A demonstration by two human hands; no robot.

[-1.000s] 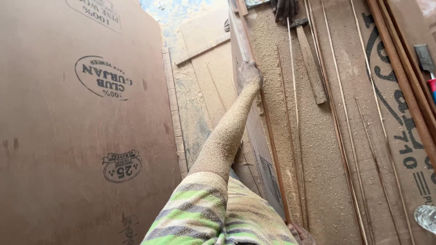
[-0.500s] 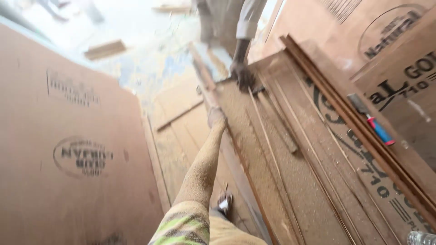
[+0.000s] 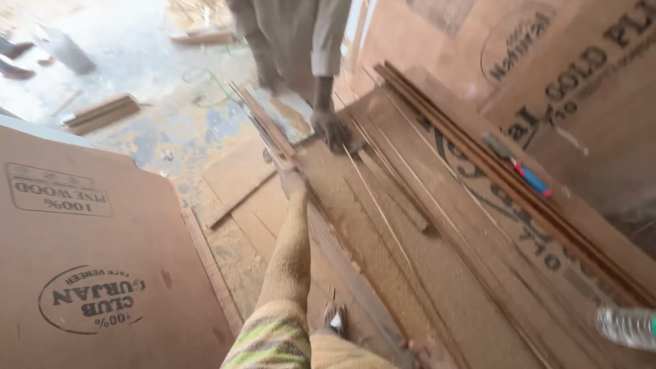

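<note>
My left hand (image 3: 291,182), its arm dusted with sawdust below a striped sleeve, grips the left edge of a long sawdust-covered plywood sheet (image 3: 410,273). A co-worker stands at the sheet's far end, one hand (image 3: 331,128) pressed on its corner. Several thin wooden strips (image 3: 383,212) lie lengthwise on the sheet. A small part of what looks like my right hand (image 3: 420,352) shows at the bottom edge, on the sheet's near end; its grip is hidden.
A large stamped plywood sheet (image 3: 102,273) leans at the left. Long dark battens (image 3: 506,184) and a blue and red pen (image 3: 526,174) lie at the right. A plastic bottle (image 3: 625,326) is at bottom right. Wood offcuts (image 3: 102,113) lie on the floor. My foot (image 3: 335,318) is beside the sheet.
The view has swung up and away, bringing the co-worker and floor into sight. The co-worker's hand is now on the far corner. My left hand stays on the sheet's edge.
</note>
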